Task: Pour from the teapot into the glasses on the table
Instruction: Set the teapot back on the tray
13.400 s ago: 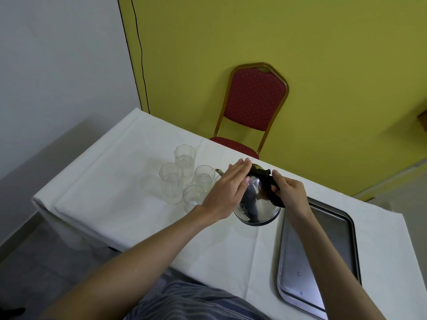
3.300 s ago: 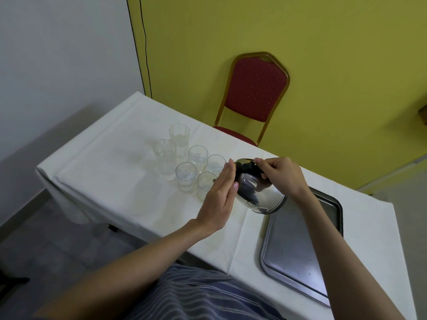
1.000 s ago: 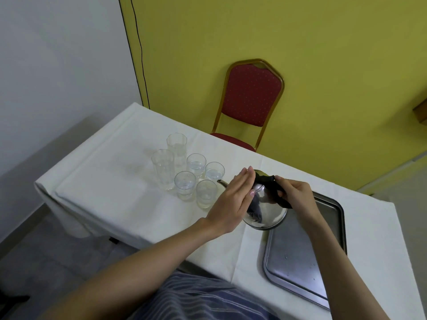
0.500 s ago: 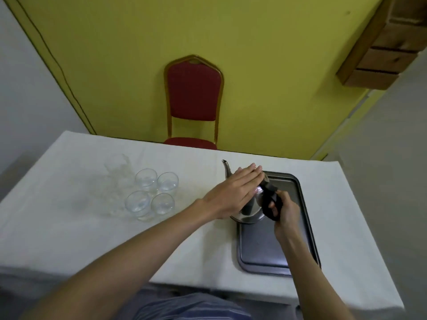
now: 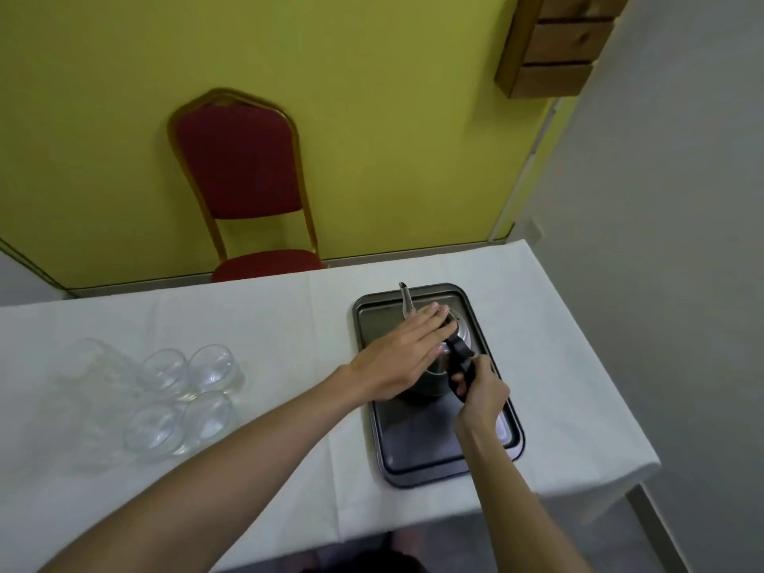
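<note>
The steel teapot [image 5: 434, 380] stands upright on the dark metal tray [image 5: 426, 452] at the right of the table, its thin spout [image 5: 405, 301] pointing away from me. My right hand [image 5: 481, 390] is closed around its black handle. My left hand [image 5: 407, 359] lies flat with fingers together on the lid and hides most of it. Several clear glasses [image 5: 182, 397] stand grouped at the left of the table, well apart from the teapot; the two tall ones [image 5: 95, 374] are blurred.
A white cloth [image 5: 268, 324] covers the table, whose right edge drops off just past the tray. A red chair [image 5: 244, 188] stands behind the table against the yellow wall. A wooden box [image 5: 554, 43] hangs on the wall at the upper right.
The teapot has travelled right, away from the glasses, and come down upright onto the tray. Both hands went with it and the view swung right.
</note>
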Demonstrator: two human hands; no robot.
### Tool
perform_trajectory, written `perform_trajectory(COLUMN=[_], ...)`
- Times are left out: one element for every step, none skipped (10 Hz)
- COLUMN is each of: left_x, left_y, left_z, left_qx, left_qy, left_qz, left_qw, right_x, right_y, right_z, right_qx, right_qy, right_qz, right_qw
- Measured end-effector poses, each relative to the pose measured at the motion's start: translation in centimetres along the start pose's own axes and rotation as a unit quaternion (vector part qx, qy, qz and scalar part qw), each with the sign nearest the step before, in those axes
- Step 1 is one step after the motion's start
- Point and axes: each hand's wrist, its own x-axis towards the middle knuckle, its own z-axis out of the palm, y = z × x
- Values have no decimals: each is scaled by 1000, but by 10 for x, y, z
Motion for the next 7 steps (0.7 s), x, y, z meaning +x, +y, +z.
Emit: perform_trajectory(left_x=[2, 2, 2, 1, -1, -2, -8], left_y=[-3, -7, -5, -5, -5, -2, -4], left_z=[8, 14, 16, 20, 21, 20, 12], left_qx=[-6, -11, -15, -14, -9, -25, -55], left_qy=[-10, -22, -25, -22, -26, -38, -31], left_qz=[-4, -7, -6, -15, -16, -26, -70], left_qw=[1000, 1000, 1000, 1000, 999, 999, 996], right_x=[7, 13, 14, 14, 14, 17, 17], right_y=[7, 14, 17, 17, 17, 19, 0], right_z=[0, 0, 2, 5, 5, -2, -1], right_qx=[-11, -11, -13, -6, -19, -119, -236], right_qy=[11, 20, 41, 53, 58, 73, 43], right_qz=[1, -1, 2, 3, -16, -88, -213], right_qw=[1000, 1000, 999, 999, 998, 986, 947])
